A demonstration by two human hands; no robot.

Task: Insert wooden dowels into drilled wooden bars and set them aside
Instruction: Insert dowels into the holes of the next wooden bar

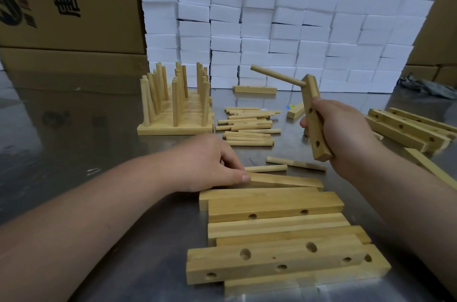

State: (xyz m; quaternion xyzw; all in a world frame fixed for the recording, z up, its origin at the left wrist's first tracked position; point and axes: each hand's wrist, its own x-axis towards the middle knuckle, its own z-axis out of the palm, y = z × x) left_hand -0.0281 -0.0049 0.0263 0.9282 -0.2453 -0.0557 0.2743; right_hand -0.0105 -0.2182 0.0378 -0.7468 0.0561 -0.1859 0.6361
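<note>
While cardboard boxes (66, 2) printed with large black Chinese characters, among them 唐泽 and 沧州, stand along the back, a wall of stacked white foam blocks (284, 29) rises in front of them on a shiny metal desk (81, 133). The right hand (343, 133) grips a drilled wooden bar (314, 116), held nearly upright above the desk, fingers wrapped around its middle. One dowel (277, 75) sticks out sideways to the left from the bar's top hole; two lower holes show empty. The left hand (210, 163) rests low on the desk, its fingertips pinching the end of a thin flat strip (284, 180) beside a loose dowel (265, 168). Nearest the viewer lies a heap of drilled bars (279, 235). Behind the left hand stand finished bars (175, 104), side by side, their dowels pointing up. Right of these lies a pile of loose dowels (247, 126). More drilled bars (408, 128) lie at the right edge, and a grey cloth (425, 86) sits far right by the foam.
</note>
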